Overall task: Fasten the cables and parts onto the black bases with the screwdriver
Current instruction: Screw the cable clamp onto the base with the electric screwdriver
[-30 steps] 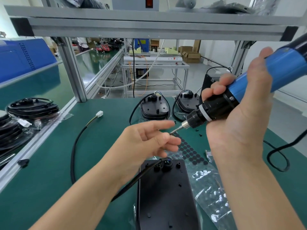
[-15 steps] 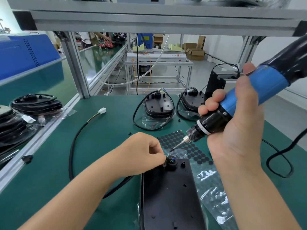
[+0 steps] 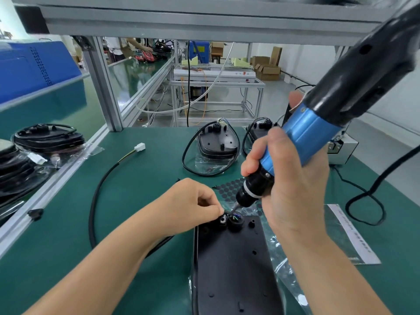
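Your right hand (image 3: 293,192) is wrapped around the electric screwdriver (image 3: 318,133), fingers curled round its blue grip where it meets the black collar. The tool is tilted, its black upper body rising toward the upper right, and its thin bit (image 3: 234,209) points down at the far end of the black base (image 3: 236,264) lying on the green desk (image 3: 141,201) right in front of you. That base is a flat, matte black plate with rounded corners, dotted with small holes and low pegs; at its far end sit a small clamp part (image 3: 222,221) and a round black grommet (image 3: 236,221) with coloured wires showing in it. Your left hand (image 3: 188,205) has its fingers curled and pinches at the clamp part, just beside the bit. A black cable (image 3: 95,196) loops across the desk from a white connector (image 3: 139,147) and passes under your left forearm toward the base. Two more black bases (image 3: 216,144) with coiled cables sit at the far side of the desk. A sheet of black round pads (image 3: 229,189) lies beyond the near base, partly hidden by your hands.
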{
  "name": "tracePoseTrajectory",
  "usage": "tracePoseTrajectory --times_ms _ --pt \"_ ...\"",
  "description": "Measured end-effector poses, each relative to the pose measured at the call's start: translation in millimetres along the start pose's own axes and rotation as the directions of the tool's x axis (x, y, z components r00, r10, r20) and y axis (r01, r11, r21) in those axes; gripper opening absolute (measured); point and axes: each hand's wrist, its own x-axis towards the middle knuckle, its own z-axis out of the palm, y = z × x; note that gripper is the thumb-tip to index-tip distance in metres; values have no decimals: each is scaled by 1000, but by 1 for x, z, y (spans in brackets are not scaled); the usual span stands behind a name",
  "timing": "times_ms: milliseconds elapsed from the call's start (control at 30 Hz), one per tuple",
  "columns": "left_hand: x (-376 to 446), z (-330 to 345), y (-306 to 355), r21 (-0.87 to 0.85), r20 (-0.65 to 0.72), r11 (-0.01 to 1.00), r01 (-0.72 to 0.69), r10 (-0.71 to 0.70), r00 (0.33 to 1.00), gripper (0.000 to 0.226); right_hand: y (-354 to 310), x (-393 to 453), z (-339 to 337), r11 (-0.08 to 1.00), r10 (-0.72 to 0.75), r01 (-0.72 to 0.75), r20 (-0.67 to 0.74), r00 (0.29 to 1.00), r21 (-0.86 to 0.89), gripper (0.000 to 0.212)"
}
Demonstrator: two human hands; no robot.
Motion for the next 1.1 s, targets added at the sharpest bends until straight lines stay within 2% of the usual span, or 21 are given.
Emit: tracePoseTrajectory --times_ms 233,367,467,900,1067,1100 --pt "4 -1 -8 -17 15 1000 24 -23 1000 15 -1 -5 7 998 -13 16 56 998 -68 23" --pt "5 0 -9 -39 19 999 23 -22 1000 14 -1 -4 5 999 -22 23 42 999 -29 25" --pt "6 0 -12 -51 23 999 17 -16 1000 14 1 -3 4 1000 1 -1 24 1000 -16 35" --pt "8 -1 -12 -60 35 998 22 -20 999 12 5 -5 10 999 3 2 94 996 -47 25" --pt "7 -2 -10 -34 35 999 25 -24 999 18 8 -1 11 997 48 -37 186 981 -61 9" --pt "7 -2 -9 -26 33 999 23 -22 999 22 9 0 11 996 64 -51 200 978 -69 16"
